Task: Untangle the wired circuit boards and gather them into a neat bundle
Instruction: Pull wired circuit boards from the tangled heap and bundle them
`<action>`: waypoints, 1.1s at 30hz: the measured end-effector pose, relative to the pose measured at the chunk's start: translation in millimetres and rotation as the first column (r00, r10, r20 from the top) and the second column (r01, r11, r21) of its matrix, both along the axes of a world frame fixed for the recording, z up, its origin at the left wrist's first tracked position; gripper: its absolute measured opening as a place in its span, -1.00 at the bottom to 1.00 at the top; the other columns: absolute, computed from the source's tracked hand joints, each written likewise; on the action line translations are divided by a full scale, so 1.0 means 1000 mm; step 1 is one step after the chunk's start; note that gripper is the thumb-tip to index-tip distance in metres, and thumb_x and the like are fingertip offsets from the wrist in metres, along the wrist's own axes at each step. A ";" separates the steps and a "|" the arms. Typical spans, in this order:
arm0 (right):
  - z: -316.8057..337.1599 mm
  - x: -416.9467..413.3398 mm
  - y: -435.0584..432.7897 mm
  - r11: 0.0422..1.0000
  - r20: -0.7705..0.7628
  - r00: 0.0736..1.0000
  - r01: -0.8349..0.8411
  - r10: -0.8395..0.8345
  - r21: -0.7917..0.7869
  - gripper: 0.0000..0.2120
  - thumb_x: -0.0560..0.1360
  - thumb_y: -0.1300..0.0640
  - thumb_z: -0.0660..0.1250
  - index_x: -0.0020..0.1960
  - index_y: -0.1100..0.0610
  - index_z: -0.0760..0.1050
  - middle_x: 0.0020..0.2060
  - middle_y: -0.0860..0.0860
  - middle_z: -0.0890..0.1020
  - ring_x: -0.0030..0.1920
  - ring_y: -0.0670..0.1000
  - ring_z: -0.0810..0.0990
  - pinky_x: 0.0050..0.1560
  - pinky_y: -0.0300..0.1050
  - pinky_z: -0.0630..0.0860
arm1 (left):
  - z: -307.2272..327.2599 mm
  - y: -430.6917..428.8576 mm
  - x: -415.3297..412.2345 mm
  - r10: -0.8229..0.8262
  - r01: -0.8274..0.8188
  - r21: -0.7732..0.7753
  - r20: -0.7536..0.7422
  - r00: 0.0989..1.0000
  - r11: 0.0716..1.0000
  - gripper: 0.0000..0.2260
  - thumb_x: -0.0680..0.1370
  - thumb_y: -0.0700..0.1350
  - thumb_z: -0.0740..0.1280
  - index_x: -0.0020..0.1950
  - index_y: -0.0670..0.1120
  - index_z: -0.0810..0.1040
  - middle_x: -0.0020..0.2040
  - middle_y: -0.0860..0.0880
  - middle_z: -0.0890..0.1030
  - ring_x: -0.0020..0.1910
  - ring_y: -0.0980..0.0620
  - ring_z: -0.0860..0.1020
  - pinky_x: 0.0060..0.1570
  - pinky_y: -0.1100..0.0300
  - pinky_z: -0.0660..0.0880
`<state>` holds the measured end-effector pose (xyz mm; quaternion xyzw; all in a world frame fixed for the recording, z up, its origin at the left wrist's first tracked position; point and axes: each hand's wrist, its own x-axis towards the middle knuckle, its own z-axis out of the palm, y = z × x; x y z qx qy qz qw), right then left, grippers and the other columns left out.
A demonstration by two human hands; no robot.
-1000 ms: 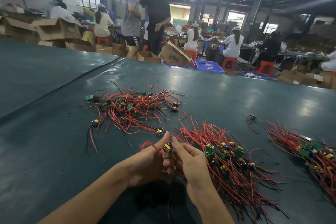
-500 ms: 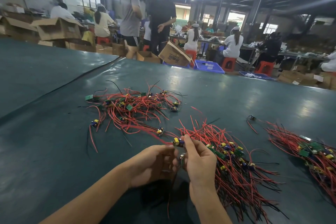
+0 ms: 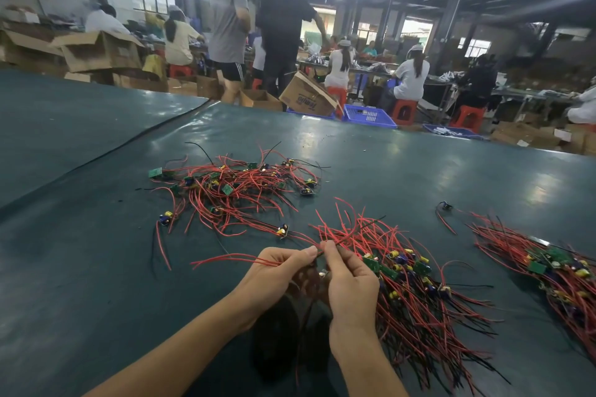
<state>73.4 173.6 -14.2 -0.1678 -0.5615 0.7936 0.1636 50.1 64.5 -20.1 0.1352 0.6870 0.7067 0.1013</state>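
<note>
Dark green table (image 3: 80, 267), seen from the head camera.

Left: tangled pile (image 3: 232, 190) of red-wired circuit boards. It's loose, wires loop every way and a few black leads stick out. One stray board (image 3: 165, 217) sits at the pile's near-left edge.

Centre front: left hand (image 3: 277, 277), fingers curled, thumb and fingertips pinching a few red wires (image 3: 225, 258). The free ends run out to the left, low over the table. Right hand (image 3: 351, 284) is right beside it, fingertips almost meeting the left's. Its thumb and forefinger pinch the red wires at the same spot, and the other fingers are curled under. Something small shows between the palms, can't tell what.

Just right of the right hand, against it: middle bundle (image 3: 412, 293). Boards are clustered partway along, wires roughly parallel and fanning out at both ends.

Further right, apart from both bundles: lone board (image 3: 446, 206) with short wires, lying by itself.

Far right: right bundle (image 3: 554, 271), same layout, running off the frame edge.

Beyond the table, left to right: open cardboard boxes (image 3: 96, 51), two people standing (image 3: 229, 19), blue crate (image 3: 367, 114), seated people on red stools (image 3: 404, 111).
</note>
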 end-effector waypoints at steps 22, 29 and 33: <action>-0.001 -0.004 0.013 1.000 0.012 1.000 0.003 -0.003 -0.005 -0.79 0.47 0.07 0.47 -0.31 0.11 0.67 -0.47 -0.09 0.58 -0.38 -0.09 0.49 -0.23 -0.14 0.50 | 0.007 0.001 0.008 -0.126 0.128 0.017 -0.074 0.989 0.992 -0.63 0.55 0.10 0.28 -0.37 -0.06 0.59 -0.37 -0.05 0.59 -0.38 0.05 0.52 -0.31 0.25 0.45; 0.000 -0.003 0.006 0.997 0.034 0.998 -0.050 0.048 0.052 -0.69 0.55 0.04 0.37 -0.33 0.01 0.72 -0.38 -0.02 0.68 -0.22 0.01 0.63 -0.03 -0.02 0.59 | 0.009 0.001 0.009 -0.175 0.176 -0.004 -0.099 0.980 0.984 -0.65 0.58 -0.03 0.24 -0.37 -0.02 0.63 -0.38 0.03 0.62 -0.38 0.14 0.56 -0.29 0.32 0.45; 0.006 -0.004 0.022 0.998 0.069 0.997 0.019 -0.015 -0.055 -0.69 0.57 0.03 0.35 -0.27 0.09 0.73 -0.55 -0.09 0.35 -0.57 -0.13 0.27 -0.56 -0.28 0.26 | 0.009 -0.003 0.008 -0.175 0.173 -0.022 -0.092 0.980 0.985 -0.63 0.56 -0.01 0.27 -0.43 -0.05 0.60 -0.40 -0.05 0.61 -0.42 0.06 0.55 -0.28 0.26 0.47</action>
